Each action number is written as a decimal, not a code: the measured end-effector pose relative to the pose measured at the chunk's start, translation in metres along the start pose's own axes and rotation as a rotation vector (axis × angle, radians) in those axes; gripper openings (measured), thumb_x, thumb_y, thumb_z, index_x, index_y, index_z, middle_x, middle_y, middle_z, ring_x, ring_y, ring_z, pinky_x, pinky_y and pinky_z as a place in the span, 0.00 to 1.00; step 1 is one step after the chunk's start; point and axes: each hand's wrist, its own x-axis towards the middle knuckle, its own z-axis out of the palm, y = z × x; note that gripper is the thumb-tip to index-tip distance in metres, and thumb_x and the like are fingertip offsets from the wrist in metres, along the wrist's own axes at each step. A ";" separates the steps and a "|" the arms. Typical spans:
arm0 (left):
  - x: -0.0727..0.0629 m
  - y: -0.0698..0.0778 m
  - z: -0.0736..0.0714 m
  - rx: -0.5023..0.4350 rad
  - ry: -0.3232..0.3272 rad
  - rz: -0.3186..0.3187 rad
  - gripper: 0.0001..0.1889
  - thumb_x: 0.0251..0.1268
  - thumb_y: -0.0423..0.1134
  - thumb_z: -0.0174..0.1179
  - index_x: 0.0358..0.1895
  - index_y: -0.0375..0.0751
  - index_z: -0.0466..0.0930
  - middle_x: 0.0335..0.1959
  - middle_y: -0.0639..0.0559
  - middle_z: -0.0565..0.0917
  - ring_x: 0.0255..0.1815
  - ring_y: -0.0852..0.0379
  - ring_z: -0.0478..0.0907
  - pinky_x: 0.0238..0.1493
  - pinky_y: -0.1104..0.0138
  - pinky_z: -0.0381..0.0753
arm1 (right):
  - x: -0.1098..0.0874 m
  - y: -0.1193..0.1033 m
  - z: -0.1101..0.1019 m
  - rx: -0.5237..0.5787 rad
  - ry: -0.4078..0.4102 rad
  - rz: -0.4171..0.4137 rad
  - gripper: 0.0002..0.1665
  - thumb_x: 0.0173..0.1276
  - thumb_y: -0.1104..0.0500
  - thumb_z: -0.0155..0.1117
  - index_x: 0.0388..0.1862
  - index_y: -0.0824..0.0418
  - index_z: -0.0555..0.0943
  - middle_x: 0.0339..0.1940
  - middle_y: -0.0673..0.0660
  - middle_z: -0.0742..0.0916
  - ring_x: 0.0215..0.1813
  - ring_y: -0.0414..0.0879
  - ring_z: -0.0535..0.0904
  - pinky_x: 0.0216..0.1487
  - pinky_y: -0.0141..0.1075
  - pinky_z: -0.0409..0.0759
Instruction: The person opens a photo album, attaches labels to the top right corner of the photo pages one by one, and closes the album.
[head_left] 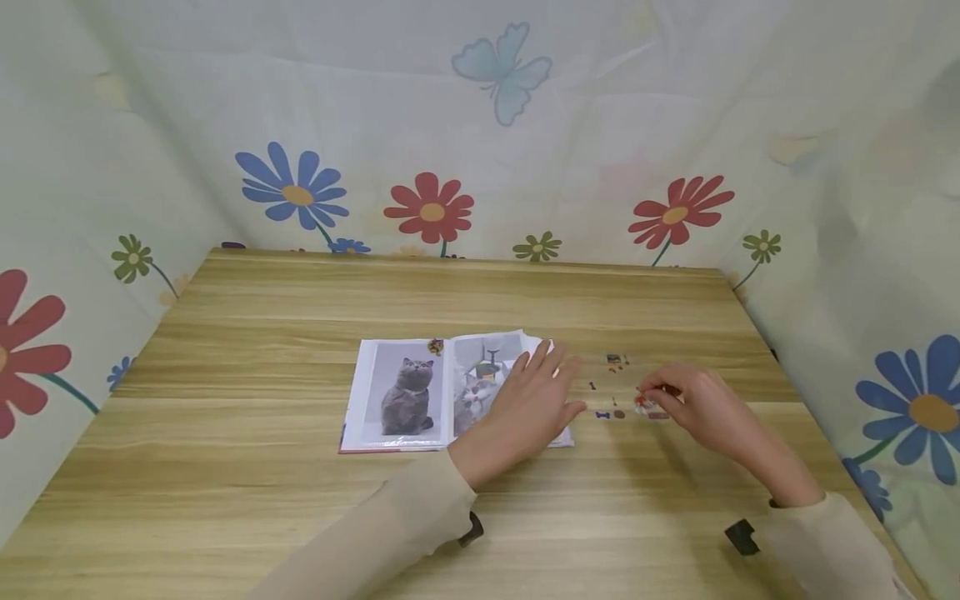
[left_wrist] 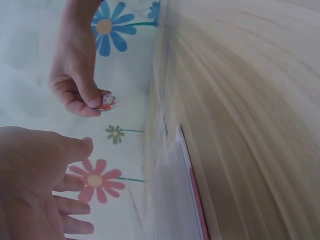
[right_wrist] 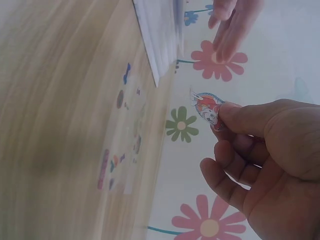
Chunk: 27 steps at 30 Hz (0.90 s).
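My right hand (head_left: 693,408) pinches a small sticker (right_wrist: 209,107), red and white with a cartoon animal on it, between thumb and forefinger. It is held up over a clear sticker sheet (right_wrist: 131,130) that lies on the table with several small prints on it. My left hand (head_left: 517,396) is over the right page of an open photo album (head_left: 360,400), its fingers spread and nothing in its grasp. On the album's left page is a photo of a grey cat (head_left: 407,396), with a small colourful sticker (head_left: 436,347) at its upper right corner. The right page's cat photo (head_left: 468,392) is partly hidden by the left hand.
The wooden table (head_left: 225,517) reaches back to a flower-print curtain (head_left: 555,167) that also hangs along both sides. Bone and bowl prints (head_left: 603,414) on the sheet lie between the album and my right hand.
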 end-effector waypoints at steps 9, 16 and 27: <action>-0.018 -0.021 -0.013 -0.029 -0.006 -0.060 0.34 0.78 0.55 0.57 0.79 0.41 0.65 0.80 0.40 0.63 0.81 0.38 0.55 0.78 0.45 0.59 | 0.015 -0.010 -0.002 0.007 -0.034 0.001 0.06 0.71 0.68 0.68 0.42 0.60 0.88 0.37 0.52 0.89 0.33 0.44 0.83 0.29 0.31 0.83; -0.030 -0.040 -0.014 -0.054 -0.010 -0.103 0.35 0.78 0.54 0.58 0.79 0.40 0.64 0.81 0.38 0.61 0.81 0.37 0.54 0.78 0.45 0.57 | 0.028 -0.019 0.000 0.033 -0.049 -0.012 0.06 0.72 0.69 0.67 0.44 0.62 0.88 0.39 0.53 0.89 0.31 0.39 0.80 0.27 0.31 0.82; -0.047 -0.068 -0.009 -0.087 0.016 -0.159 0.35 0.75 0.51 0.62 0.77 0.36 0.66 0.78 0.34 0.63 0.80 0.33 0.56 0.76 0.41 0.60 | 0.053 -0.025 0.009 0.007 -0.020 -0.077 0.05 0.71 0.68 0.68 0.42 0.61 0.88 0.37 0.50 0.89 0.32 0.39 0.79 0.33 0.34 0.81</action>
